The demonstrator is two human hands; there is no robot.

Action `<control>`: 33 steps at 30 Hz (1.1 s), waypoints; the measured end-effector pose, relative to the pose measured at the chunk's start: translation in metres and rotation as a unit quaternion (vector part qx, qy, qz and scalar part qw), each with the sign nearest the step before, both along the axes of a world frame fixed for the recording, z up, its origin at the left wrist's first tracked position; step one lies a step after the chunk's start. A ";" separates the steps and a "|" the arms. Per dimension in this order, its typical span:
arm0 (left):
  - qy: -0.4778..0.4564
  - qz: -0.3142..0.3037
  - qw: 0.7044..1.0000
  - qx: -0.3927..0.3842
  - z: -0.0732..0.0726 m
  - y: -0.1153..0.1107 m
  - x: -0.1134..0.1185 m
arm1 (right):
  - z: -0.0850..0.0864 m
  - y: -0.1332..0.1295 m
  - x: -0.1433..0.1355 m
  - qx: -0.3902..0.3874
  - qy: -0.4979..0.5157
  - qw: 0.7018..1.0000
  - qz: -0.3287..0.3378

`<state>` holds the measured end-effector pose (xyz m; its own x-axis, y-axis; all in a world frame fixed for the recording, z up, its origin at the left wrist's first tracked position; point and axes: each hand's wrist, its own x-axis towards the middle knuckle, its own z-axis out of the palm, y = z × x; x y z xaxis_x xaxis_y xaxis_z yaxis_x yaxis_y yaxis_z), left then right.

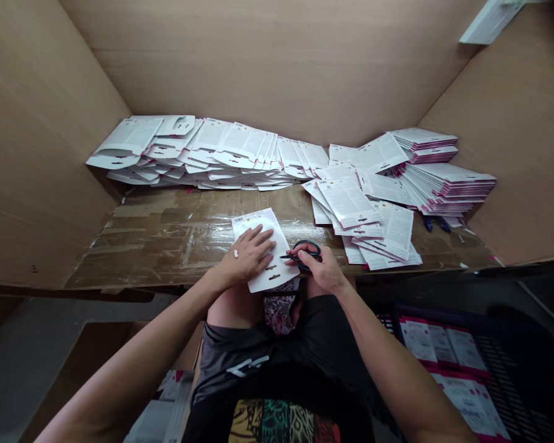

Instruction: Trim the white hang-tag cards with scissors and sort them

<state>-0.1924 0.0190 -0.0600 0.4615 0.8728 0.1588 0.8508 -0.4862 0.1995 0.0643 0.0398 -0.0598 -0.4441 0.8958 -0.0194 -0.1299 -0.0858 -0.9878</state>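
A white printed packet (pixel 284 271) with hanger slots lies at the front edge of the table, its lower end jutting past the edge. My left hand (pixel 248 253) rests flat on it with fingers extended. Dark-handled scissors (pixel 317 251) are gripped in my right hand (pixel 325 267), the fingers curled around the handles. Their pointed tip reaches left over the packet's right side, near the slots. Whether the blades touch the packet I cannot tell. A small white bit clings to the back of my left hand.
Overlapping white packets (pixel 240 144) line the back left; more heaps (pixel 348 203) and stacks (pixel 461 178) with pink edges fill the right. Blue-handled pliers (pixel 436 223) lie by them. Wooden panels (pixel 277 67) enclose the table (pixel 166 227). A dark crate (pixel 498 363) holds packets below right.
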 end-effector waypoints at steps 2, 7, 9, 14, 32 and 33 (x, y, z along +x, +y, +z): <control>-0.001 0.002 1.000 -0.002 0.000 0.000 0.000 | 0.002 0.001 0.001 0.000 -0.004 1.000 -0.002; -0.001 0.006 1.000 0.007 -0.004 -0.001 0.000 | 0.005 0.003 0.000 -0.012 -0.007 1.000 -0.002; -0.001 0.008 1.000 0.011 -0.005 -0.001 0.000 | 0.005 0.003 0.000 -0.010 -0.010 1.000 0.000; 0.001 0.013 1.000 0.015 -0.005 0.000 0.001 | 0.002 0.003 0.004 -0.039 -0.005 0.999 -0.008; -0.054 -0.045 0.997 0.025 -0.013 0.001 -0.005 | -0.005 0.012 0.009 -0.061 0.103 0.993 -0.009; -0.066 -0.059 0.996 0.022 -0.012 0.001 -0.004 | -0.007 0.011 0.006 -0.049 0.100 0.993 -0.028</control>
<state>-0.1960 0.0202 -0.0723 0.5330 0.8045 0.2621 0.7553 -0.5920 0.2812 0.0704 0.0508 -0.0668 -0.3976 0.9172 -0.0244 -0.3307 -0.1681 -0.9286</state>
